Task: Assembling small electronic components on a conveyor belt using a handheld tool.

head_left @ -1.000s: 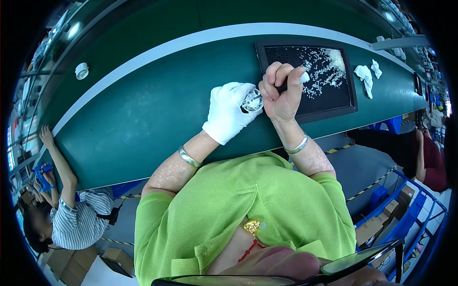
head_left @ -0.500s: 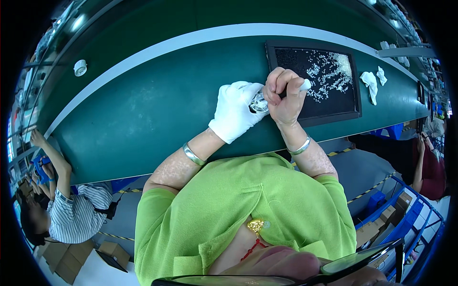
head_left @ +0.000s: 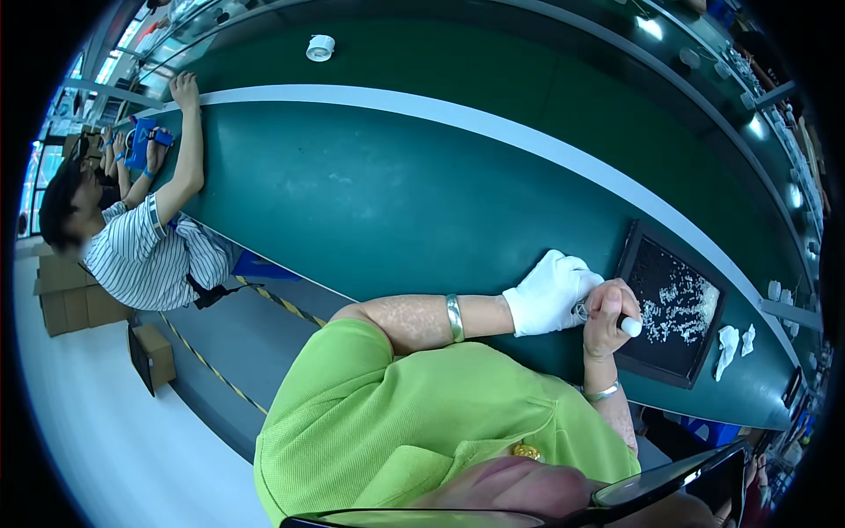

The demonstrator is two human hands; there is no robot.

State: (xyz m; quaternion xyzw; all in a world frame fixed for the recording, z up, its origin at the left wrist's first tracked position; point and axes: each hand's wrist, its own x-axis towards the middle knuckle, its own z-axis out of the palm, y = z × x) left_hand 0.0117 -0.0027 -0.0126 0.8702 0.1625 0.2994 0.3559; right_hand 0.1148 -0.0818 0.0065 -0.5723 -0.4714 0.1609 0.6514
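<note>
The view has swung left; both hands (head_left: 585, 304) hide a small part (head_left: 582, 310).

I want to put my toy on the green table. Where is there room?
The widest bare stretch of the green table lies between the co-worker's arm and the gloved left hand. It is crowded at the black tray of small white bits, where the right hand works, with crumpled white cloths beside it.

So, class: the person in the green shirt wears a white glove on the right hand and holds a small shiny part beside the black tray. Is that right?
Not quite. The head view shows the white glove on the left hand; the right hand is bare. The rest stands: the green shirt, and the small shiny part held beside the black tray.
</note>
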